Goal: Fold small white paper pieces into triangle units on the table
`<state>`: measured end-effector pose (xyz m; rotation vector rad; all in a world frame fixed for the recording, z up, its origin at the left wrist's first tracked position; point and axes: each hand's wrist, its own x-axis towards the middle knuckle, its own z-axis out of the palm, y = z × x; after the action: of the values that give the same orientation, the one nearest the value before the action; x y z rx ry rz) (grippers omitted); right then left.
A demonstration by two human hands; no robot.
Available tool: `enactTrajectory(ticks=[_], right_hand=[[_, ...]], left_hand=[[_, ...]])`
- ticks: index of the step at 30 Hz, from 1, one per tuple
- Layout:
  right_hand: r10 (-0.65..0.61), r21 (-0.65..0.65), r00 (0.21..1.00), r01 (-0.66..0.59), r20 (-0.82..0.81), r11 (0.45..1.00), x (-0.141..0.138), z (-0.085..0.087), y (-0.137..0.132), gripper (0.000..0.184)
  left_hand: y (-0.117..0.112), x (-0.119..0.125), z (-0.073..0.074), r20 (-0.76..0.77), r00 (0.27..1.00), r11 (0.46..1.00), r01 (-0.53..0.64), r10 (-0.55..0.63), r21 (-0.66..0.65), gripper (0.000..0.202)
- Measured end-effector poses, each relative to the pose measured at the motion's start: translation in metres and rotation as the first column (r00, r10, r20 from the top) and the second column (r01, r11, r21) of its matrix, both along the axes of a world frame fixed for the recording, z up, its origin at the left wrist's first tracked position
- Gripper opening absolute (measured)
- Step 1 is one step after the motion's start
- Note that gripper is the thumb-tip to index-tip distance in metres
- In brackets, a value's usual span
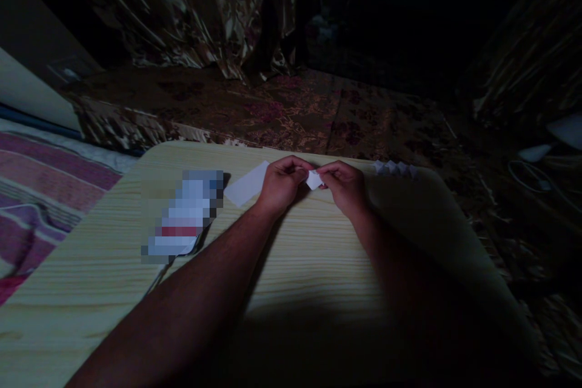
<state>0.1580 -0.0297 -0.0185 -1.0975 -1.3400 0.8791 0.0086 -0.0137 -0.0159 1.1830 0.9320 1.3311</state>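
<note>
Between my two hands, a small folded piece of white paper is held just above the far part of the wooden table. My left hand pinches its left side with thumb and forefinger. On the other side, my right hand grips the paper's right edge, its fingers curled. Beside my left hand lies a flat white paper strip, partly hidden by that hand. Several small folded paper stars stand in a row near the table's far edge, right of my right hand.
A phone-like device, blurred out, lies at the left with a white cable running from it. Beyond the table is a ledge with a patterned cloth and hanging curtains. A striped bedspread is at the left.
</note>
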Motion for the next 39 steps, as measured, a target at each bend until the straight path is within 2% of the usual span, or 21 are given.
enactTrajectory(ticks=[7, 12, 14, 21, 39], right_hand=[[0.002, 0.002, 1.0, -0.002, -0.014, 1.0, -0.0003, 0.0003, -0.0001, 0.011], [0.04, -0.051, 0.996, -0.045, -0.083, 0.998, -0.0004, 0.0032, -0.0003, 0.036], [0.033, -0.088, 0.995, -0.042, -0.096, 0.995, -0.0001, 0.0031, 0.001, 0.039], [0.035, -0.154, 0.989, -0.057, -0.144, 0.986, 0.001, 0.0029, 0.0055, 0.032], [-0.001, -0.075, 0.998, -0.005, -0.069, 0.997, -0.0007, 0.0017, 0.0032, 0.022]], left_hand=[[-0.0048, 0.0021, 0.0019, -0.001, 1.0, 1.0, 0.028, -0.028, 0.005, 0.017], [-0.0046, 0.0021, 0.0012, 0.019, 0.999, 1.0, 0.029, -0.029, 0.011, 0.027], [-0.0041, 0.0018, 0.0013, -0.001, 1.0, 1.0, 0.007, -0.007, 0.017, 0.03], [-0.0048, 0.0037, 0.0013, 0.031, 0.999, 0.999, -0.008, 0.007, 0.043, 0.034], [-0.0041, 0.0033, 0.0002, 0.002, 1.0, 0.999, -0.005, 0.005, 0.031, 0.033]])
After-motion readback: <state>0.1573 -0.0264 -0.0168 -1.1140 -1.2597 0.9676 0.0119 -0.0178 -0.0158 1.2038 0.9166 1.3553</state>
